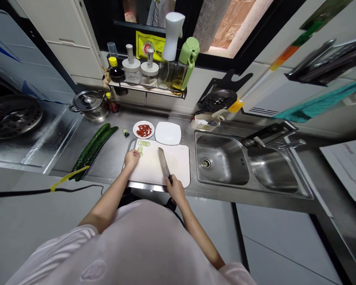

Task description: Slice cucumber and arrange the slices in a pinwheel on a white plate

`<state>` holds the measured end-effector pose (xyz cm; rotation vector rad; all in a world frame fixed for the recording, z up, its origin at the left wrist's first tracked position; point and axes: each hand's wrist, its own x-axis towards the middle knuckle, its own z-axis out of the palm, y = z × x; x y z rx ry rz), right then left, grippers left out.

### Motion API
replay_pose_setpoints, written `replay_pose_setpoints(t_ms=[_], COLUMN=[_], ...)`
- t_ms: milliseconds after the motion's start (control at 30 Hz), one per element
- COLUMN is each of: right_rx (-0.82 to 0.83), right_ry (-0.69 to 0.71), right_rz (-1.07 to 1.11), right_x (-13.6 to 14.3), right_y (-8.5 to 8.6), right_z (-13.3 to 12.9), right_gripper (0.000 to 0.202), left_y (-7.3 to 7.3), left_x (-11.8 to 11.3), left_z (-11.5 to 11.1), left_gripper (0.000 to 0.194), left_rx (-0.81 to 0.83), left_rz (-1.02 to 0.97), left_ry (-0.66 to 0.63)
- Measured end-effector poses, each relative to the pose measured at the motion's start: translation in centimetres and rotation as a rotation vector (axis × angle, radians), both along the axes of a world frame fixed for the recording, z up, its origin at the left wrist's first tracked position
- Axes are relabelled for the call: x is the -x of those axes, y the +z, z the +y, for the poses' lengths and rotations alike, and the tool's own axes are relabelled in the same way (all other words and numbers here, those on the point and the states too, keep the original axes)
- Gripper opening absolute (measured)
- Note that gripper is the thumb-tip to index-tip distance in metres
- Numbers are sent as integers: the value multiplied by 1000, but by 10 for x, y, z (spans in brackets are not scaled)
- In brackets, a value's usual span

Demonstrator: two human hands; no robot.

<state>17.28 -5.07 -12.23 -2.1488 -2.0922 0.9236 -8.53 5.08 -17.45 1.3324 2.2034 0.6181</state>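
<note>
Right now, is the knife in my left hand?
No, your right hand grips the knife, while your left hand is near the cucumber slices.

2 arms (109,204), left hand (132,158) curled, right hand (175,189) clenched

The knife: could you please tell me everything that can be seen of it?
The knife has a long grey blade that looks like metal and a dark handle, mostly hidden in the right hand that grips it. It slants over the white cutting board, its tip pointing forward and slightly left. Whether the blade touches the cutting board cannot be told.
</note>
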Motion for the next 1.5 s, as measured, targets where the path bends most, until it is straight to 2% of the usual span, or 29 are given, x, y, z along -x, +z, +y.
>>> replay_pose_setpoints(t_ms=[800, 933, 1133, 1333, 1500], right_rx=[-35, -36, -30, -43, -50], right_ry=[-12, -26, -21, -18, -19], right_rz=[66, 74, 83, 45, 48], right_x=[-2, -3, -4, -7, -10], right_y=[-6, -4, -4, -8, -10], right_z=[-1, -1, -2, -5, -7], right_gripper=[36, 36, 36, 35, 34], left_y=[12, 17, 21, 15, 13], left_x=[-4, -12, -30, -38, -39], left_z=[-6, 4, 34, 53, 59], left_gripper=[18, 20, 29, 36, 32], left_rx=[16, -43, -71, 2, 41], left_rz=[175, 171, 191, 286, 332], left_ry=[-42, -88, -215, -282, -309])
